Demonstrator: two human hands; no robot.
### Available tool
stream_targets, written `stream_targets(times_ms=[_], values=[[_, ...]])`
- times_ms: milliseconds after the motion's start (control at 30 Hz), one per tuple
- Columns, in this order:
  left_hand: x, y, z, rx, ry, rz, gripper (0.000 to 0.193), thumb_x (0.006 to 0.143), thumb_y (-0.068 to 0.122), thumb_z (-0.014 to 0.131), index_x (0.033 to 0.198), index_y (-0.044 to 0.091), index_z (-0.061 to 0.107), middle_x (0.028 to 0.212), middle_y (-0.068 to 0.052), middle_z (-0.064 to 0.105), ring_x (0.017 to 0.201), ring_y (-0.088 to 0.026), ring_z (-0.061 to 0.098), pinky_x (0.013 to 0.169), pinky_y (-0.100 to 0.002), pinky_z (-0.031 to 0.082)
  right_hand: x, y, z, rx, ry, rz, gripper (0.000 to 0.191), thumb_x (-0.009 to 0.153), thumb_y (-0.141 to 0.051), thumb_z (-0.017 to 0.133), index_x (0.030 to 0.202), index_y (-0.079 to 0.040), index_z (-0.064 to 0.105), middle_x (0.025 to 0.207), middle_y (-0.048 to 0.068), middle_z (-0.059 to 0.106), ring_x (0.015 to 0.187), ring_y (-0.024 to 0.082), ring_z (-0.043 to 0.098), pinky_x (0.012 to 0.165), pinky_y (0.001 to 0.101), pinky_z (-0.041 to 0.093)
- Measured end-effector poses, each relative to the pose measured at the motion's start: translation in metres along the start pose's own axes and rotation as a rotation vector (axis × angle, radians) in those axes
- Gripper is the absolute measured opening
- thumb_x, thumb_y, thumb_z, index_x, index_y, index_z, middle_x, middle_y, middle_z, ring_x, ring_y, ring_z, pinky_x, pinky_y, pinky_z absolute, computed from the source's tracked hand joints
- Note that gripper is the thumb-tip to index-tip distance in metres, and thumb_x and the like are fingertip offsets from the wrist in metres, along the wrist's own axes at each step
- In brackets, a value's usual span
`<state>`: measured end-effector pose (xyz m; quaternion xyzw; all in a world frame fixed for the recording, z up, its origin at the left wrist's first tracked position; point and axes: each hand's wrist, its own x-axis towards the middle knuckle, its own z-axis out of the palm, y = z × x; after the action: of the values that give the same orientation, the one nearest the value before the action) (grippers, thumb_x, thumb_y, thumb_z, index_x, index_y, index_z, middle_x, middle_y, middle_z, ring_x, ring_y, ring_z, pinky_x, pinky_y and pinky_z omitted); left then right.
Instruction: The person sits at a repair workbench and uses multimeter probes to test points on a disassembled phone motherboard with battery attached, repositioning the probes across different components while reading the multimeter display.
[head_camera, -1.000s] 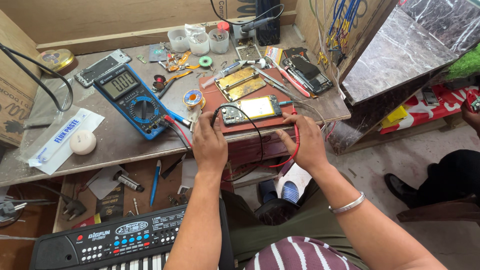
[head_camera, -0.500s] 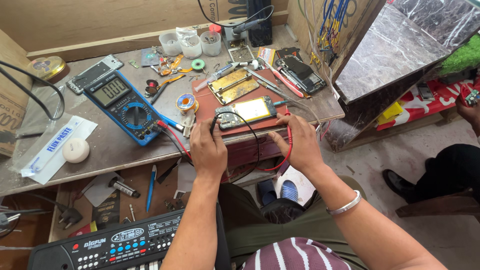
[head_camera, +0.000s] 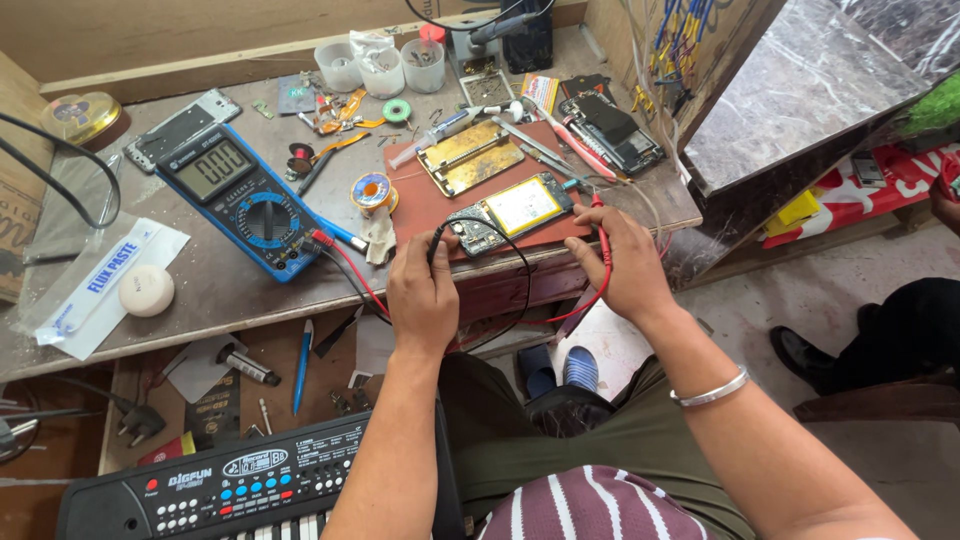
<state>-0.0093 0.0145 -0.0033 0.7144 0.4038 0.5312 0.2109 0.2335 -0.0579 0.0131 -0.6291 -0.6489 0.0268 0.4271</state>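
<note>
My left hand (head_camera: 424, 290) grips a black test probe, its tip touching the left end of an opened phone (head_camera: 510, 213) with a yellow battery. My right hand (head_camera: 625, 262) grips a red test probe (head_camera: 603, 232) at the phone's right end. The phone lies on a reddish-brown mat (head_camera: 430, 200) at the front edge of the bench. Black and red leads run from both probes back to a blue multimeter (head_camera: 245, 195) lying to the left of the mat.
A gold-coloured metal plate (head_camera: 470, 157), solder spool (head_camera: 372, 189), tools, small plastic cups (head_camera: 380, 62) and another opened phone (head_camera: 612, 132) crowd the bench. A white round puck (head_camera: 146, 290) sits left. A black keyboard (head_camera: 220, 488) lies below the bench. Another person's leg (head_camera: 880, 330) is at right.
Both hands have stayed on the probes at the phone; the view has shifted slightly, and the hands sit a little nearer the bench edge.
</note>
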Motion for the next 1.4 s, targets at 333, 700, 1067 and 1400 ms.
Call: stream_targets(times_ms=[333,700,1067,1400], values=[[-0.003,0.002,-0.004,-0.199,0.151,0.146,0.025,0.114,0.02,0.045,0.107,0.002,0.061,0.113,-0.015,0.058,0.109,-0.03,0.058,0.101,-0.039,0.047,0.006,0.009,-0.003,0.023,-0.08,0.01,0.026,0.097,-0.022,0.07,0.115,-0.007,0.06,0.132,0.014,0.07,0.116,0.035,0.066,0.101,0.0454,0.047],[-0.013,0.006,-0.011,-0.193,0.164,0.104,0.041,0.117,0.032,0.036,0.12,0.003,0.065,0.115,-0.015,0.051,0.109,-0.026,0.055,0.102,-0.037,0.047,0.002,0.014,0.011,0.333,0.177,0.002,0.019,0.114,-0.019,0.055,0.121,-0.003,0.063,0.122,0.013,0.074,0.115,0.019,0.069,0.102,0.0317,0.051],[-0.01,-0.012,0.004,-0.245,0.098,0.014,0.026,0.111,0.027,0.054,0.101,0.002,0.057,0.091,-0.009,0.064,0.081,-0.021,0.062,0.078,-0.033,0.05,0.042,0.016,0.012,0.257,0.144,-0.236,0.026,0.115,-0.022,0.055,0.119,-0.004,0.074,0.102,0.01,0.071,0.099,0.017,0.068,0.09,0.0305,0.051],[0.011,-0.012,0.012,-0.245,0.068,0.071,0.027,0.112,0.025,0.053,0.101,0.001,0.057,0.091,-0.01,0.065,0.08,-0.021,0.064,0.075,-0.032,0.051,0.053,0.018,0.028,0.199,0.241,-0.165,0.016,0.109,-0.011,0.061,0.117,-0.002,0.07,0.097,0.01,0.074,0.089,0.022,0.069,0.083,0.033,0.054]])
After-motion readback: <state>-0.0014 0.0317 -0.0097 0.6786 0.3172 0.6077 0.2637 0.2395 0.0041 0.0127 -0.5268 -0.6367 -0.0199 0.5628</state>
